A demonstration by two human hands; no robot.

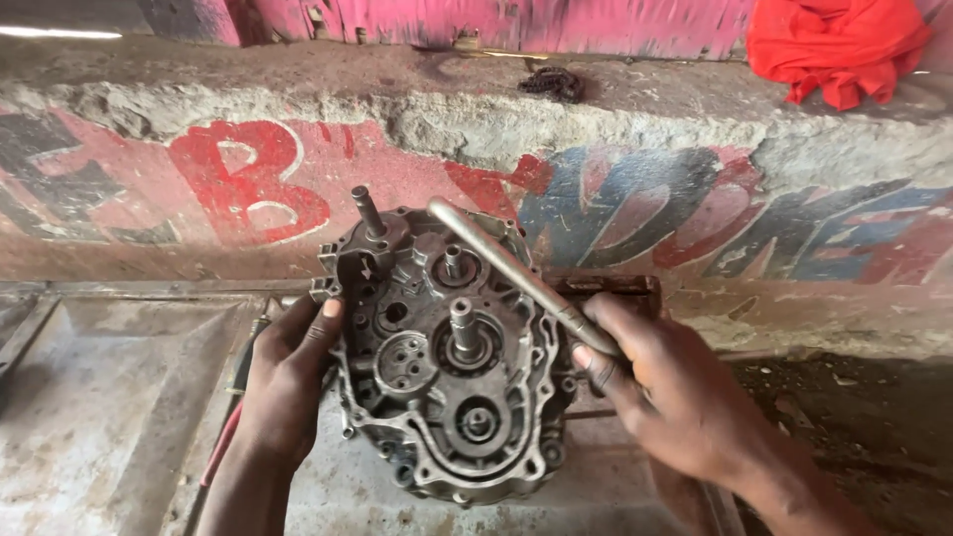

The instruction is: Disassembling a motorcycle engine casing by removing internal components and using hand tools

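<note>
The left hand (288,382) grips the edge of the engine case (447,357) (greasy, shafts upright); the right hand (675,392) pinches a metal rod (521,278) resting across it.

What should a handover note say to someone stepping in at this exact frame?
Left hand: grips the left edge of the engine crankcase half, holding it tilted up on the metal sheet.
Right hand: holds a long metal bar tool, its far end over the case's upper rim.
Done: the case is open, with shafts and bearings exposed.
Left: cannot tell from this view.
Nearby: chain and red cloth on the concrete ledge.
</note>
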